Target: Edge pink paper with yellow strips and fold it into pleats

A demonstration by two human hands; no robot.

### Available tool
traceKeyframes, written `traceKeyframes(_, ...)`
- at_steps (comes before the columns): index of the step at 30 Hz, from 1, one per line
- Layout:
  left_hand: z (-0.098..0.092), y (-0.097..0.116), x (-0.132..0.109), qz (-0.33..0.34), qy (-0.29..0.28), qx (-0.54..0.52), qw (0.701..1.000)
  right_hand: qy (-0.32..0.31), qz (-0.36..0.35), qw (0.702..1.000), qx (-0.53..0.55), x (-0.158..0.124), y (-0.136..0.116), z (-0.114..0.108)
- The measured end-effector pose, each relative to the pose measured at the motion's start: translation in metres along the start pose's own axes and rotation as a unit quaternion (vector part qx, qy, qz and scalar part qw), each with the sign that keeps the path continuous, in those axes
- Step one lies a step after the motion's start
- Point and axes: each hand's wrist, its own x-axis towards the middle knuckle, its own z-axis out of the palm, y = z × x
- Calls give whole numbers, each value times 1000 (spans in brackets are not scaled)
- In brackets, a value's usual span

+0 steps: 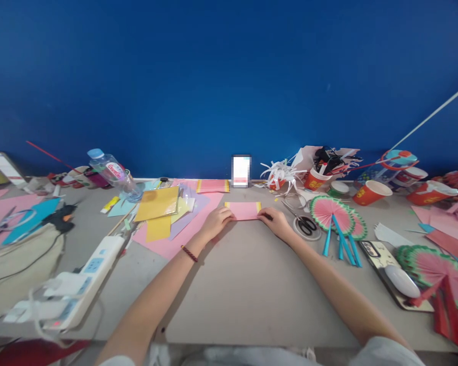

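A small pink paper [243,211] with yellow strips along its left and right ends lies on the grey table before me. My left hand [218,222] grips its near left corner, fingers pressed together. At the near right corner, my right hand [277,222] pinches the same paper. Something small and dark shows at the right fingers, too blurred to make out. Just beyond lies a second pink paper [212,186] with yellow ends. Black-handled scissors [306,226] rest to the right of my right hand.
Yellow paper sheets [158,203] and a tilted plastic bottle [114,173] are on the left, near a white power strip [93,279]. A phone [241,172] stands against the blue wall. Rightward are pink paper fans [331,214], a red cup [372,193] and a mouse [402,280] on another phone.
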Motion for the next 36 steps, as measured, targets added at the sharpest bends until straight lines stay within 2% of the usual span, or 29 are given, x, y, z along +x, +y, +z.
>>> traceKeyframes(7,-4,-4,-3,31,9,47,998,25,-47,998,-42,-2,4,3)
traceKeyframes(10,-6,-3,-4,42,-7,67,997,23,-67,995,-63,-5,4,3)
traceKeyframes(13,-7,-3,-5,40,-25,71,996,5,-78,994,-71,-6,3,-2)
traceKeyframes(19,-6,-7,-6,29,-24,78,996,-46,-99,990,-86,-7,-3,-15)
traceKeyframes(25,-6,-9,-7,45,-9,121,992,-44,-104,985,-127,-8,-8,-13)
traceKeyframes(31,-5,-13,-9,35,2,99,994,-50,-80,977,-189,-12,-11,-8)
traceKeyframes(36,-5,-17,-7,57,-9,95,994,-68,-79,958,-265,-13,-14,-4)
